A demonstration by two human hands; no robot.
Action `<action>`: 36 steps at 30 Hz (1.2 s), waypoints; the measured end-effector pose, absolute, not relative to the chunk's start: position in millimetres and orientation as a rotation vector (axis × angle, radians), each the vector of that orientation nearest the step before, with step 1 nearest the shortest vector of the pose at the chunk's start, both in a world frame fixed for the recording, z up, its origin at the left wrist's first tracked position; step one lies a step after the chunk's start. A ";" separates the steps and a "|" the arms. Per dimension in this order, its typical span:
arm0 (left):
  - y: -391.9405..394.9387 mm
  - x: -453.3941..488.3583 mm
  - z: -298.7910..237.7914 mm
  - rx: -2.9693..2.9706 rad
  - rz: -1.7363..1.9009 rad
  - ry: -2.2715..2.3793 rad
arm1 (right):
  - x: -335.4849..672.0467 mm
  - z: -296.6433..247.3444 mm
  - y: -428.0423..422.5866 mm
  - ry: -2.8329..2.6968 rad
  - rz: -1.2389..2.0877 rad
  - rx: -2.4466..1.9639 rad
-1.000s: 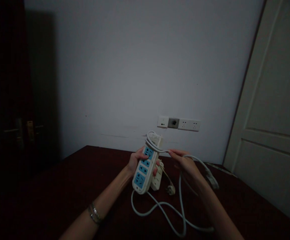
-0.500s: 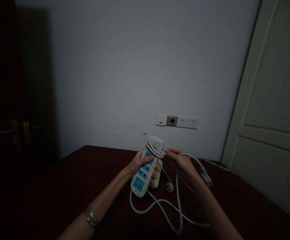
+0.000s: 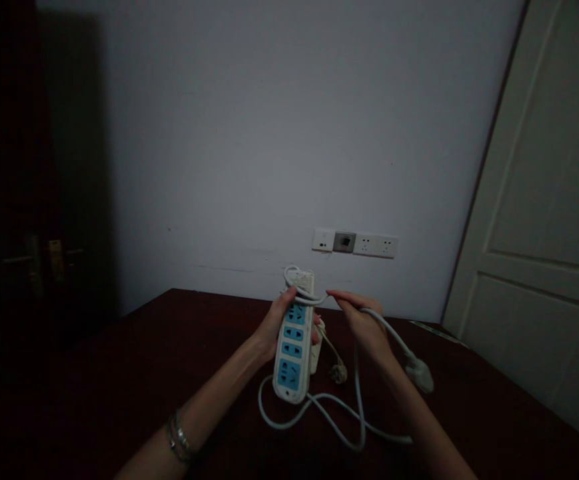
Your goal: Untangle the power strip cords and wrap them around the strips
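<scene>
My left hand (image 3: 272, 328) grips a white power strip (image 3: 291, 363) with blue sockets, thumb on its face near the upper end. The strip is held up, its top leaning away. Turns of its grey-white cord (image 3: 311, 301) wrap round that upper end. My right hand (image 3: 364, 321), to the right of the strip, pinches the cord. From this hand the cord's plug (image 3: 419, 373) hangs out over the forearm, and a long loop drops toward the table. Behind the strip, a second white power strip (image 3: 316, 350) is partly hidden, its plug (image 3: 338, 373) lying to the right.
The dark red table (image 3: 209, 333) reaches back to a pale wall. Wall sockets (image 3: 375, 245) sit above its far edge. A white panelled door (image 3: 534, 280) stands at the right; a dark door with a handle (image 3: 56, 260) is at the left.
The power strip has turned more upright, and my left thumb has shifted up to the wrapped cord. My right hand has drawn slightly away from the strip, and the plug has swung right.
</scene>
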State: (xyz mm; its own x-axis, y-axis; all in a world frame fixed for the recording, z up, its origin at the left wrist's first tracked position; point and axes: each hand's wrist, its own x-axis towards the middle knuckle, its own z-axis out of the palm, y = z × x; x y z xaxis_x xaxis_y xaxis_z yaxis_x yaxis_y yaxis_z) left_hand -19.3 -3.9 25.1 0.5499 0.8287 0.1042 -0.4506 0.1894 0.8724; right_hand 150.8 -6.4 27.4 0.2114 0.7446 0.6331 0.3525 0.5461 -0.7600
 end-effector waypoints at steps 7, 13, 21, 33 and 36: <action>1.1 -19.2 28.1 0.948 1.019 0.565 | 140.6 16.6 -1.0 -1.490 0.278 -1.074; 0.7 -14.5 28.5 0.967 1.142 0.608 | 138.6 9.1 6.2 -1.621 0.211 -0.938; -2.1 -7.1 18.7 1.134 1.113 0.561 | 143.6 8.7 9.1 -1.476 0.431 -0.901; -7.7 -15.8 21.7 1.124 1.088 0.399 | 161.4 15.2 10.3 -1.479 0.326 -0.824; -5.6 -20.7 27.2 1.121 1.111 0.418 | 170.5 17.3 9.0 -1.492 0.303 -0.903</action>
